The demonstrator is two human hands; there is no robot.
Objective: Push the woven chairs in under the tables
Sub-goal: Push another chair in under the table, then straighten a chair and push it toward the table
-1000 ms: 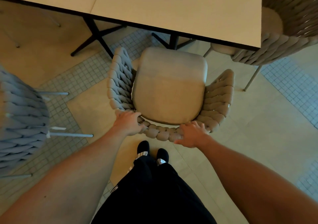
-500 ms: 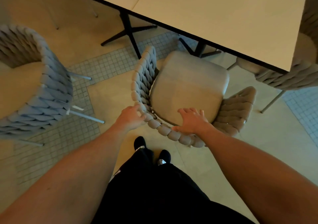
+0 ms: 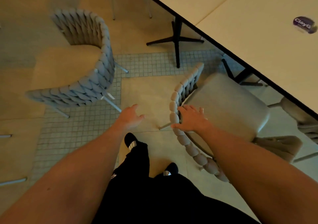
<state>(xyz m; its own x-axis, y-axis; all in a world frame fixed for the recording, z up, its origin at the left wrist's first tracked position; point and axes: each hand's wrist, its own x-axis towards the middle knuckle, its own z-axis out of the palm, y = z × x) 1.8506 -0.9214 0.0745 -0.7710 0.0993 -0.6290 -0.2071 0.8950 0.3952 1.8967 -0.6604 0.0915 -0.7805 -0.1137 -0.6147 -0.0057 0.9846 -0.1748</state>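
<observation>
Head view, looking down: fingers point(image 3: 196, 111) of the right hand point(image 3: 191, 119) lie nearly straight and spread over the braided back rim of the near woven chair point(image 3: 223, 103), thumb at the rim's outer side, not curled round it. Left hand point(image 3: 130, 116) hangs free above the floor, fingers loosely parted, holding nothing. Near woven chair stands beside the table point(image 3: 258, 34), its cushion front just at the table's dark edge. Second woven chair point(image 3: 82, 79) stands well apart to the left on the tiled floor point(image 3: 154, 64), turned away from the table. Person's dark trousers and shoes point(image 3: 131, 142) show below
</observation>
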